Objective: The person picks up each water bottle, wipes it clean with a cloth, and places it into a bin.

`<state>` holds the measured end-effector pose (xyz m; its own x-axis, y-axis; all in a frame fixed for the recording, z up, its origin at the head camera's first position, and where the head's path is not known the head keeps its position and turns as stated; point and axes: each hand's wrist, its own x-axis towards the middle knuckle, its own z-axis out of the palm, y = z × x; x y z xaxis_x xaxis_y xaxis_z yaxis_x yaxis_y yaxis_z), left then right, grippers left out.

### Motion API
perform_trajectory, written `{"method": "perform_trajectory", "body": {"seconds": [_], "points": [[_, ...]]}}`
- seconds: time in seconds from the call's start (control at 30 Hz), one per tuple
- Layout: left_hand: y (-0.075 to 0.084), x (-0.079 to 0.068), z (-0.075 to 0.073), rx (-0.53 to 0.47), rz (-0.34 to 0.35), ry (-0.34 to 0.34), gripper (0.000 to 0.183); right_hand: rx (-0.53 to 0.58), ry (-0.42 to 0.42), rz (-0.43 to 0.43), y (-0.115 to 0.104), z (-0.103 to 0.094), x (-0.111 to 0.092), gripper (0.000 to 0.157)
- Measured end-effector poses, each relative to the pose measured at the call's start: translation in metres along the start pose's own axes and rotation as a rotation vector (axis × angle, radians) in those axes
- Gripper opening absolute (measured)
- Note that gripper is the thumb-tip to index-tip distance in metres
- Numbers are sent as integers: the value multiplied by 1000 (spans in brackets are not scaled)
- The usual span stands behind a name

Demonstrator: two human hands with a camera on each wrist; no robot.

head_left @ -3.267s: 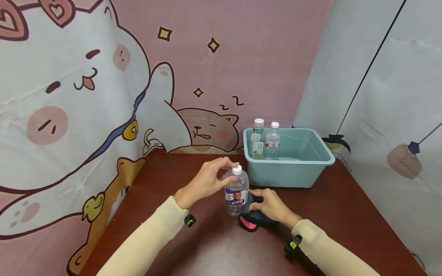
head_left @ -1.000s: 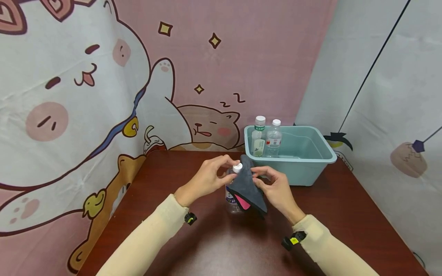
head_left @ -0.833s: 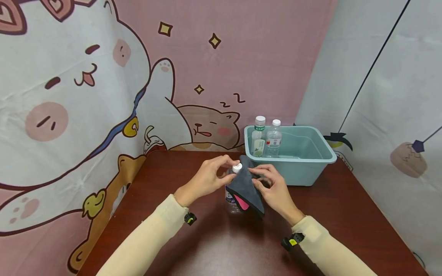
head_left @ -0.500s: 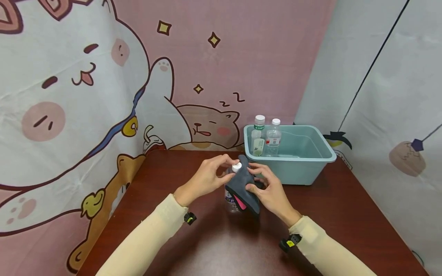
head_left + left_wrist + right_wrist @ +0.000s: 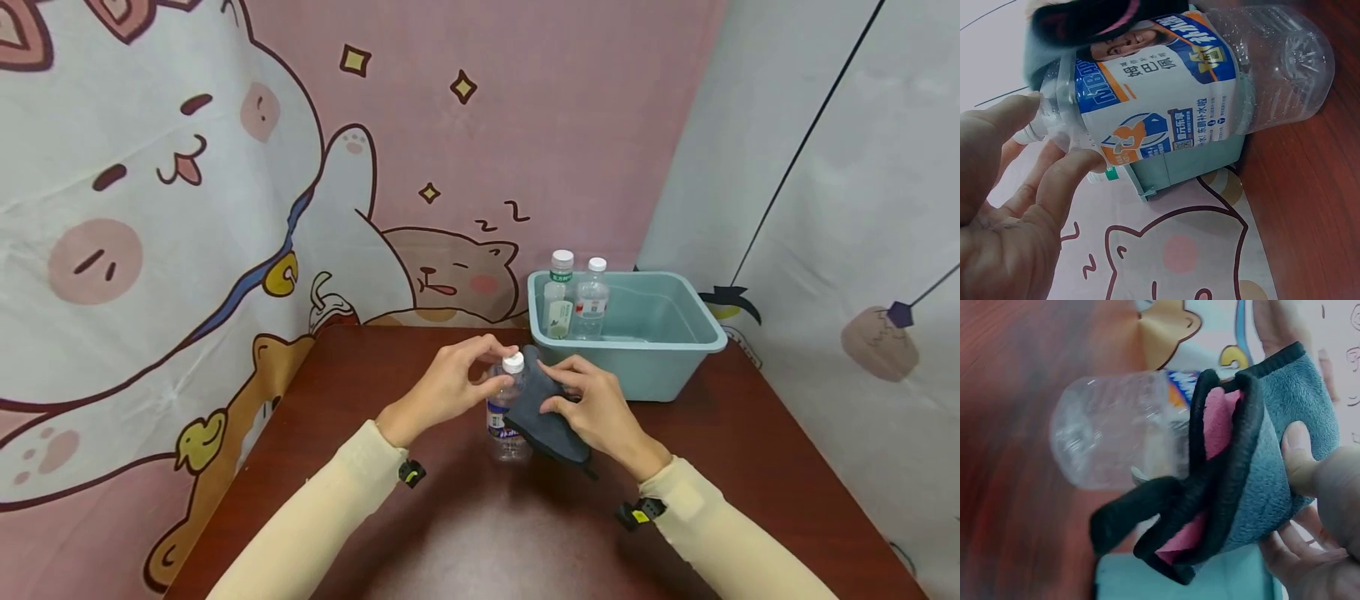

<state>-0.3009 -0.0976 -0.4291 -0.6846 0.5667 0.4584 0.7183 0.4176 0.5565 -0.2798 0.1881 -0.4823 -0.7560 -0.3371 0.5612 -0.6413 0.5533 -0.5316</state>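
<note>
A clear plastic bottle with a white cap and a blue-and-white label stands on the table. My left hand holds it near the neck and cap, thumb and fingers spread round the top. In the left wrist view, the label faces the camera. Pinched in my right hand is a folded grey cloth with black edging, held against the bottle's right side and covering part of the label. Its pink inner side shows in the right wrist view.
Behind and to the right is a light blue plastic bin. Two capped bottles, one with a green-and-white label and one with a red-and-white label, stand at its left end. A printed backdrop rises behind the brown table.
Over three seconds, my right hand has raised the cloth from the table to the bottle's side. In the last half second, the cloth's lower end swung right, baring more label. My left hand stays at the neck.
</note>
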Motion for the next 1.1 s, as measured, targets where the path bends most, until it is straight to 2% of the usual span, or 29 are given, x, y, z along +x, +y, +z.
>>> {"method": "perform_trajectory", "body": {"seconds": [0.13,0.27,0.47,0.73,0.97,1.1], "points": [[-1,-1,1,-6,-14,-5,38,-21,-19,13,15,8,-7,54],[-1,-1,1,-5,-17,-6,38,-36,-84,13,31,18,-14,44],[0,-2,0,-4,-18,-5,37,-64,-186,-10,48,30,-21,45],[0,-2,0,3,-24,-1,38,-129,-313,-15,59,43,-24,35],[0,-2,-1,-8,-26,6,39,-139,-288,21,58,44,-23,42],[2,-2,-1,-12,-32,1,39,-113,-267,77,59,45,-25,46]]}}
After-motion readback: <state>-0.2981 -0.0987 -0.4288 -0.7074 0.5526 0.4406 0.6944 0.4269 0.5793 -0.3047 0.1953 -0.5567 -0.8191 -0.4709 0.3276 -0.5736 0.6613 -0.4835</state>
